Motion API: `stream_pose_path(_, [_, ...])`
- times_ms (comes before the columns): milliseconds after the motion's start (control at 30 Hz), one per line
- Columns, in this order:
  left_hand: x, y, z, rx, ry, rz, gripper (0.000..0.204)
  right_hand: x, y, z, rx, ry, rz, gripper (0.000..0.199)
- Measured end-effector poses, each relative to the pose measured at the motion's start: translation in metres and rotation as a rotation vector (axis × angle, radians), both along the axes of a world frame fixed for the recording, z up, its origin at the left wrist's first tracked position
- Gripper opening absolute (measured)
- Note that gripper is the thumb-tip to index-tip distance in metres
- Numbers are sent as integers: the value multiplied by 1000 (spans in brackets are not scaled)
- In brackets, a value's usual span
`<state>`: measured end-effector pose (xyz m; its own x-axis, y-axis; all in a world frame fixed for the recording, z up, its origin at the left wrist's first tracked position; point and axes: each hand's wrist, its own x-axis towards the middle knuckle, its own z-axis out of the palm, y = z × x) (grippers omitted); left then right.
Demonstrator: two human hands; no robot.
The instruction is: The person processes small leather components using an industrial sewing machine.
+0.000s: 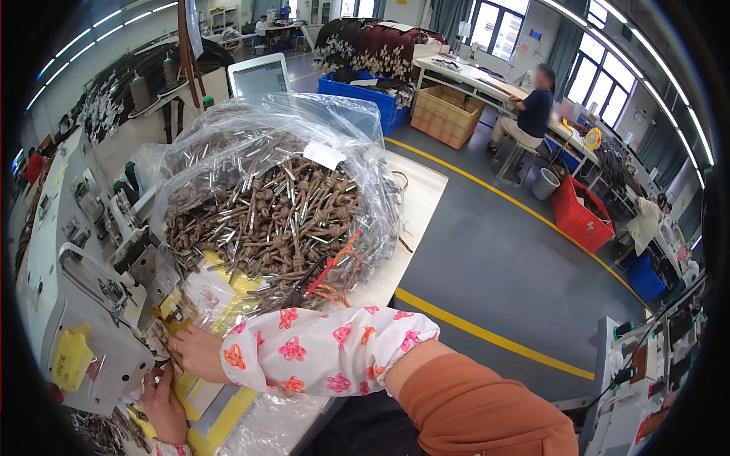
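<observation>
Toward the table's [418, 199] left edge, left hand [162, 408] and right hand [199, 354] bend their fingers beside the machine [103, 346]; grasp, I cannot tell. Cords [262, 205], pointing variously, lie beyond the nearer right hand.

The bag [334, 114] is clear, glossy, wrinkled plastic. In it, the cords [262, 199] look like matt, rough textile, with shiny metal tips [305, 209]. The label [325, 156] looks like matt paper. The sleeve cover [319, 349] is thin, puckered cloth; the sleeve [479, 403] is matt cloth. The machine [84, 311] has a smooth painted casing with bare metal parts. The tabletop [418, 190] looks smooth.
</observation>
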<state>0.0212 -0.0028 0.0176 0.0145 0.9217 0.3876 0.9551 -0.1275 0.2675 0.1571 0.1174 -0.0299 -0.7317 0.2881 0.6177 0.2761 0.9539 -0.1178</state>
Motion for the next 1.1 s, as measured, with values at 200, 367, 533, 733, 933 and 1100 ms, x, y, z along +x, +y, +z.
stream_pose_path(200, [5,-2,3,2,-96,-24,30,3,3,0,-34,-8,45,13])
stream_pose_path(367, [11,-6,-7,224,-151,24,23,-12,12,0,-166,101,103,10])
stream_pose_path(533, [2,-25,3,65,-88,118,18,-13,4,9,-270,72,211,11])
stream_pose_path(733, [-85,-64,-7,-49,17,432,13,3,2,14,-164,0,269,12])
stream_pose_path(933, [-37,-42,1,118,196,335,21,2,1,15,-86,133,270,9])
stream_pose_path(1100, [14,2,-3,134,2,132,24,23,23,37,-44,152,128,8])
